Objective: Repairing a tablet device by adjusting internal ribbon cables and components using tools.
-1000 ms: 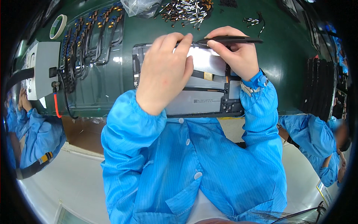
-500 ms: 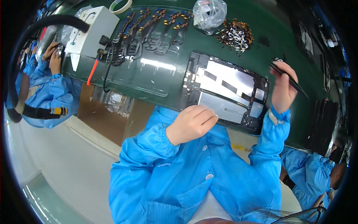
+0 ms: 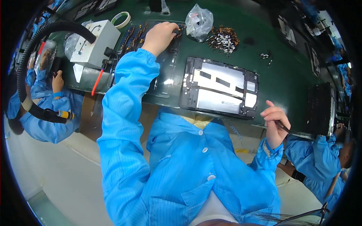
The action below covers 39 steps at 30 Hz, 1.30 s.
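My left hand point(image 3: 160, 36) reaches over a clear plastic tray point(image 3: 166, 88) of dark flex cables point(image 3: 140, 35). Its fingers are closed at the tray's right side; a dark bit shows at the fingertips, but I cannot make out what they hold. An opened tablet point(image 3: 226, 88) lies on the bench in front of me, its inner side up with silver battery panels and black strips. My right hand point(image 3: 277, 122) is off the tablet's near right corner, closed on black tweezers point(image 3: 282, 126), mostly hidden by the fingers.
Beyond the tablet lie a heap of small metal parts point(image 3: 225, 39) and a clear plastic bag point(image 3: 198, 22). A white box point(image 3: 94, 45) with a black hose and a tape roll point(image 3: 121, 20) stand left. Black panels point(image 3: 320, 107) are stacked right. Co-workers sit on both sides.
My left hand has left the tablet's near edge and reached up and left to the cable tray. My right hand has come down nearer me with the tweezers. The view has shifted slightly.
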Available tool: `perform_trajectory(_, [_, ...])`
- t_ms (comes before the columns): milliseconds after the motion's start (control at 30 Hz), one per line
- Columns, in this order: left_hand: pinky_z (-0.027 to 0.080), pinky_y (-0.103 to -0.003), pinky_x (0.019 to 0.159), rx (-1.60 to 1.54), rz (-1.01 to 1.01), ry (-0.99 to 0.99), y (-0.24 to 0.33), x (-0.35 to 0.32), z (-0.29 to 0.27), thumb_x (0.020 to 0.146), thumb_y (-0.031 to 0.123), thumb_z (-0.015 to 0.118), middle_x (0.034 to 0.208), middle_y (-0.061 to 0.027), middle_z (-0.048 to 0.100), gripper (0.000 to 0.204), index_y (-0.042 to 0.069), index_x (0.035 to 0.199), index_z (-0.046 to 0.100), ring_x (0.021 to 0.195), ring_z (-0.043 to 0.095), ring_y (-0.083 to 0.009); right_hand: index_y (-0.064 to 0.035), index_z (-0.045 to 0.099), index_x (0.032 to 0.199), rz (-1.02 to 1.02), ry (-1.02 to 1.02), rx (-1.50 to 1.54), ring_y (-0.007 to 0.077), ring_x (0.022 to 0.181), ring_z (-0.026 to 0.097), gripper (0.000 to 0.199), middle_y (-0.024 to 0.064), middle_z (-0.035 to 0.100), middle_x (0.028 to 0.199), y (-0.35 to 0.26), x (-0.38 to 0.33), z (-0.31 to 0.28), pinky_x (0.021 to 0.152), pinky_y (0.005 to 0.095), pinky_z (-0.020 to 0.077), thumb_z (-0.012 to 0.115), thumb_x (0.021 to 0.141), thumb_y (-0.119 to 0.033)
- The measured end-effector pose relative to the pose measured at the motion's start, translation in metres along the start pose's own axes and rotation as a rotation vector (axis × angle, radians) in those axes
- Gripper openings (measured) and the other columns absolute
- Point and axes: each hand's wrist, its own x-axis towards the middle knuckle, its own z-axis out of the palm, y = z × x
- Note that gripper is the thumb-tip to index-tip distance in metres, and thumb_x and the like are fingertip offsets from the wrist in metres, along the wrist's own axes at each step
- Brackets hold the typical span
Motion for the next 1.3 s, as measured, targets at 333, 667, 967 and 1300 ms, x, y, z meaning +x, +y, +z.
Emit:
perform_trajectory(333, [0.045, -0.038, 0.076, 0.04, -0.024, -0.003, -0.007, 0.003, -0.009, 0.076, 0.004, 0.058, 0.093, -0.0148, 0.057, 0.027, 0.006, 0.103, 0.053, 0.089, 0.055, -0.0325, -0.0025, 0.056, 0.071, -0.027, 0.085, 0.051, 0.0181, 0.072, 0.058, 0.014, 0.0106, 0.061, 0.075, -0.004, -0.018, -0.002, 0.092, 0.044, 0.0372, 0.047, 0.069, 0.008])
perform_trajectory(667, [0.047, -0.029, 0.07, -0.391, -0.065, 0.321, 0.056, -0.05, -0.102, 0.073, -0.003, 0.06, 0.09, -0.0107, 0.06, 0.02, 0.0, 0.092, 0.06, 0.081, 0.059, -0.0249, 0.0029, 0.059, 0.093, 0.387, -0.175, 0.628, 0.0097, 0.058, 0.053, 0.021, 0.0137, 0.062, 0.09, 0.012, -0.024, 0.037, 0.053, 0.0229, 0.0425, 0.04, 0.085, -0.004])
perform_trajectory(967, [0.05, -0.034, 0.064, -0.245, 0.857, 0.274, 0.156, -0.13, -0.084, 0.062, 0.005, 0.067, 0.092, -0.0101, 0.059, 0.03, 0.008, 0.091, 0.059, 0.078, 0.059, -0.0243, 0.0032, 0.055, 0.106, 0.673, -0.316, 1.06, 0.009, 0.067, 0.052, 0.03, 0.0104, 0.061, 0.088, 0.007, 0.009, 0.108, 0.065, 0.0246, 0.0442, 0.048, 0.088, -0.02])
perform_trajectory(1300, [0.047, -0.034, 0.066, -0.476, 0.6, 0.221, 0.18, -0.134, -0.072, 0.068, 0.005, 0.066, 0.083, -0.0069, 0.059, 0.022, 0.005, 0.088, 0.056, 0.072, 0.058, -0.0229, 0.0007, 0.061, 0.097, 0.447, -0.139, 0.562, 0.0098, 0.067, 0.058, 0.019, 0.0062, 0.062, 0.074, 0.009, -0.001, 0.098, 0.055, 0.0217, 0.0447, 0.059, 0.08, -0.007])
